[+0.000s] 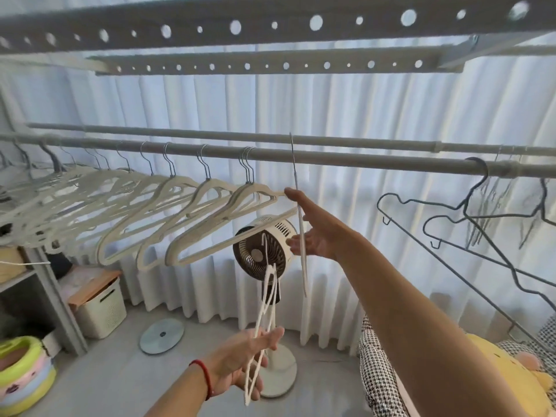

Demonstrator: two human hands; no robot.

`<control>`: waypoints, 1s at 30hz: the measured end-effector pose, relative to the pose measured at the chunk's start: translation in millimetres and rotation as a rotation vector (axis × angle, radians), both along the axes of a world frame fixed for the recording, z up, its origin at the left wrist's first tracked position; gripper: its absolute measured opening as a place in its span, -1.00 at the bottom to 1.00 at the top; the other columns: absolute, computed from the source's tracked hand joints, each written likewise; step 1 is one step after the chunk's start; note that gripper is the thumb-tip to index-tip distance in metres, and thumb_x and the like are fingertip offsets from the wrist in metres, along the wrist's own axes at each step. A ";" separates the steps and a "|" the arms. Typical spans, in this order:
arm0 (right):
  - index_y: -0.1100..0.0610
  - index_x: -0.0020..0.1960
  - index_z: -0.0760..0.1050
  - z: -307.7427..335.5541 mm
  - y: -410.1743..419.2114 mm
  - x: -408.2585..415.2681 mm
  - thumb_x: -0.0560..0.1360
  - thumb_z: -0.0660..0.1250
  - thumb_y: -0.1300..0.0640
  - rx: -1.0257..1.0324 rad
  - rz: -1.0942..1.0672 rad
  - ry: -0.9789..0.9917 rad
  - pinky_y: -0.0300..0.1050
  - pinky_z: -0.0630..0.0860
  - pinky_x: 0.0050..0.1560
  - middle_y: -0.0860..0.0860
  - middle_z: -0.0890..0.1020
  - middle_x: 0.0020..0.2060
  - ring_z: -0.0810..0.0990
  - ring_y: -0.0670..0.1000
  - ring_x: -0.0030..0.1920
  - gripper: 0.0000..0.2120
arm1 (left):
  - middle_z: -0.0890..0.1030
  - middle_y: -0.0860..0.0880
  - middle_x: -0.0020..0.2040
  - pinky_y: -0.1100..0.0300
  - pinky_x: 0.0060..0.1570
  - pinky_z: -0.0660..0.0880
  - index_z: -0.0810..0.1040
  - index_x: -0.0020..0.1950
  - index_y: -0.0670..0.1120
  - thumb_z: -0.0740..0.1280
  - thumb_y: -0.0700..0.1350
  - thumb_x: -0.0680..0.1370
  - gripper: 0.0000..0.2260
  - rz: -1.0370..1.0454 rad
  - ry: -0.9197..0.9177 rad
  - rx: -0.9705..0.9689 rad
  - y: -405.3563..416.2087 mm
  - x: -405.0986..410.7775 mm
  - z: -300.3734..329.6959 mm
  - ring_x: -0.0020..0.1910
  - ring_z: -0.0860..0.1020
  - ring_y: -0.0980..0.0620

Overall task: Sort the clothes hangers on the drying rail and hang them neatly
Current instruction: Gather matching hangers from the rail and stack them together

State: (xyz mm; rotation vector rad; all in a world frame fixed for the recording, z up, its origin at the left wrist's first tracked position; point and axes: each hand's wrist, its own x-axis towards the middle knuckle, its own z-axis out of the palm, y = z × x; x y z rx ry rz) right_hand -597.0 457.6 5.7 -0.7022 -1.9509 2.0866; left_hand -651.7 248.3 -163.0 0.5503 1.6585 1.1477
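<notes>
A grey drying rail (346, 159) runs across the view. Several cream hangers (192, 224) hang along its left half. A cream hanger seen edge-on (301, 236) hangs with its hook at the rail near the middle. My right hand (316, 233) reaches up beside it, fingers spread and touching it. My left hand (249, 362), lower down, holds thin white wire hangers (266, 299) that point upward. Dark wire hangers (469, 224) hang at the rail's right end.
A second rail (210, 134) lies behind the first, and perforated bars (270, 25) cross overhead. A standing fan (261, 251) is behind the hands. White curtains fill the back. A lidded bin (100, 308) and shelf are at left, a checked cushion (379, 362) at right.
</notes>
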 end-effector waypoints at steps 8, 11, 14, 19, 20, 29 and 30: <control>0.02 0.20 0.29 -29.4 5.5 -15.0 0.35 0.38 -0.50 -0.052 0.028 -0.071 0.14 0.72 -0.15 0.30 0.73 -0.14 0.76 0.27 -0.13 -0.27 | 0.57 -0.23 0.05 0.13 -0.48 0.51 0.43 0.20 -0.10 0.44 0.21 0.45 -0.49 -0.122 0.080 -0.131 -19.2 -16.2 -10.7 -0.44 0.52 -0.06; -0.15 0.29 0.25 -51.9 13.8 -5.9 0.35 0.17 -0.63 -0.002 0.008 -0.051 0.11 0.70 -0.16 0.37 0.67 0.05 0.74 0.31 -0.04 -0.27 | 0.62 -0.32 0.07 0.13 -0.51 0.53 0.40 0.20 -0.14 0.36 0.00 0.51 -0.64 -0.209 0.076 -0.192 -23.1 -20.4 -12.6 -0.43 0.54 -0.11; 0.08 0.49 0.33 -96.8 27.6 17.2 0.59 -0.01 -0.43 0.267 -0.243 -0.179 0.15 0.66 -0.05 0.29 0.57 0.22 0.68 0.27 0.06 -0.28 | 0.63 -0.34 0.17 0.14 -0.50 0.55 0.38 0.28 -0.18 0.25 -0.13 0.56 -0.69 -0.299 0.049 -0.229 -25.2 -28.2 -5.9 -0.38 0.58 -0.16; 0.16 0.51 0.37 -171.9 39.0 83.5 0.56 0.26 0.30 0.619 0.133 -0.428 0.00 0.47 0.38 0.14 0.50 0.39 0.49 0.12 0.38 -0.49 | 0.60 -0.32 0.26 0.10 -0.40 0.61 0.33 0.41 -0.21 0.23 -0.14 0.62 -0.63 -0.548 -0.007 -0.284 -20.1 -37.2 6.6 -0.28 0.62 -0.17; 0.12 0.54 0.35 -179.3 34.6 96.1 0.53 0.31 0.32 0.639 0.237 -0.459 -0.09 0.45 0.39 0.08 0.47 0.43 0.46 0.07 0.41 -0.42 | 0.59 -0.31 0.27 0.10 -0.38 0.61 0.33 0.42 -0.21 0.25 -0.13 0.63 -0.62 -0.593 -0.023 -0.277 -16.8 -39.4 7.3 -0.25 0.62 -0.18; 0.16 -0.11 0.61 -188.4 34.9 186.8 0.67 0.27 0.11 0.700 0.175 -0.504 -0.35 0.55 -0.30 -0.08 0.73 -0.32 0.70 -0.09 -0.35 -0.75 | 0.70 -0.01 0.07 0.25 -0.11 0.55 0.55 0.19 -0.02 0.31 0.18 0.57 -0.66 -0.482 0.700 -0.311 35.1 -24.1 -34.2 -0.03 0.66 0.07; 0.23 -0.08 0.60 -187.8 37.4 195.7 0.67 0.27 0.14 0.684 0.117 -0.508 -0.18 0.61 -0.30 0.05 0.74 -0.28 0.73 0.08 -0.32 -0.77 | 0.64 0.00 0.15 0.22 -0.02 0.54 0.50 0.28 0.02 0.32 0.19 0.55 -0.62 -0.419 0.878 -0.309 40.5 -18.9 -43.1 0.09 0.61 0.06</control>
